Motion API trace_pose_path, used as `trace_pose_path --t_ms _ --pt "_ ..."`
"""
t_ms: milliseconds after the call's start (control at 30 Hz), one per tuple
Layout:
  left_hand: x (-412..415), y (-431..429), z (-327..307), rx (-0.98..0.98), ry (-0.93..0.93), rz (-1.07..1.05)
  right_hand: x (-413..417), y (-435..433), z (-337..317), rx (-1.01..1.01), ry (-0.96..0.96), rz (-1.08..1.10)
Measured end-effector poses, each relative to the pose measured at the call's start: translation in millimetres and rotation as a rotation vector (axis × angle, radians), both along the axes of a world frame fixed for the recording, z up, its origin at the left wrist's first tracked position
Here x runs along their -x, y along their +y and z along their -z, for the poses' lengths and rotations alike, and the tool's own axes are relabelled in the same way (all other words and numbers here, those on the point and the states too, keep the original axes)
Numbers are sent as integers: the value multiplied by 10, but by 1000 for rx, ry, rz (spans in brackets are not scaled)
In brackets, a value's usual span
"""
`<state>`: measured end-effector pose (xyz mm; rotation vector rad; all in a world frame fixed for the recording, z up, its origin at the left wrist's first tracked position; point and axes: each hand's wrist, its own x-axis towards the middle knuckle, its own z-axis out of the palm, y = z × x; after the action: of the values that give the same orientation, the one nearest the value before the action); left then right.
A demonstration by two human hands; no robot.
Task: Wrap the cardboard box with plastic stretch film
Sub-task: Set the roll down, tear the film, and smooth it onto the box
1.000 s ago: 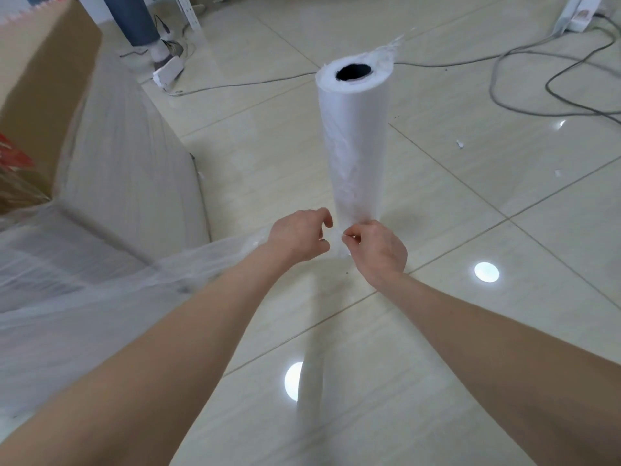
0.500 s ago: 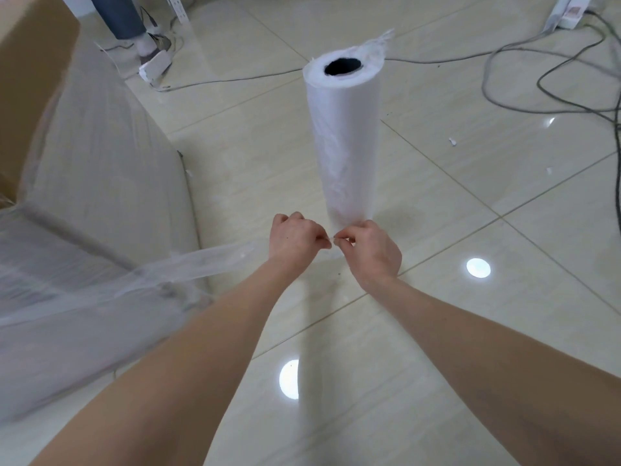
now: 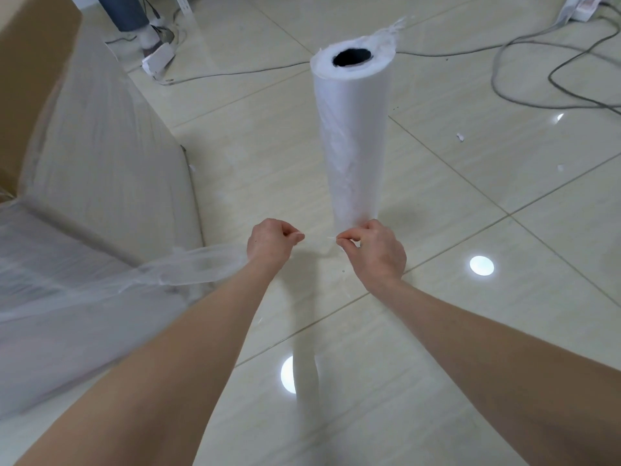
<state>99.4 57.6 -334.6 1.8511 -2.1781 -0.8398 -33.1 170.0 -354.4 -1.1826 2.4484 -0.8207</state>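
Note:
A tall white roll of stretch film (image 3: 353, 136) stands upright on the tiled floor, its dark core hole facing up. The cardboard box (image 3: 94, 156) fills the left side, its walls covered in film. A bunched strand of film (image 3: 188, 267) runs from the box to my left hand (image 3: 272, 245), which pinches its end. My right hand (image 3: 373, 250) pinches a small bit of film at the foot of the roll. A short gap separates the two hands.
Grey cables (image 3: 537, 75) loop over the floor at the back right, near a white power strip (image 3: 584, 5). A person's leg (image 3: 124, 11) and a small white device (image 3: 158, 60) are at the back left. Small scraps lie on the tiles.
My hands were touching half a second ago; now they have moved apart, the film strand between them parted. The roll has stayed upright.

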Motion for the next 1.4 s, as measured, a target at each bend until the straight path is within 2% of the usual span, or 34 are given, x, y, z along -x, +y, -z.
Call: trace_pose_path --t_ms 300,400,500,633,700,867,967,1400 --pt "52 60 68 23 -27 15 55 98 86 46 -47 47" --pt "20 70 78 52 -88 61 44 115 69 53 7 -29" --pt "-16 75 70 130 -213 229 -1 125 50 36 107 -130" --pt "2 189 68 133 -185 546 79 167 66 0 165 -129" --pt "21 243 77 120 -146 590 95 146 45 7 136 -112" --pt "-93 108 40 92 4 370 91 127 42 39 9 -60" --pt "-144 64 47 52 12 302 66 119 51 61 -63 -43" --pt "-128 -13 114 -1 -19 87 -27 83 70 84 -129 -66"
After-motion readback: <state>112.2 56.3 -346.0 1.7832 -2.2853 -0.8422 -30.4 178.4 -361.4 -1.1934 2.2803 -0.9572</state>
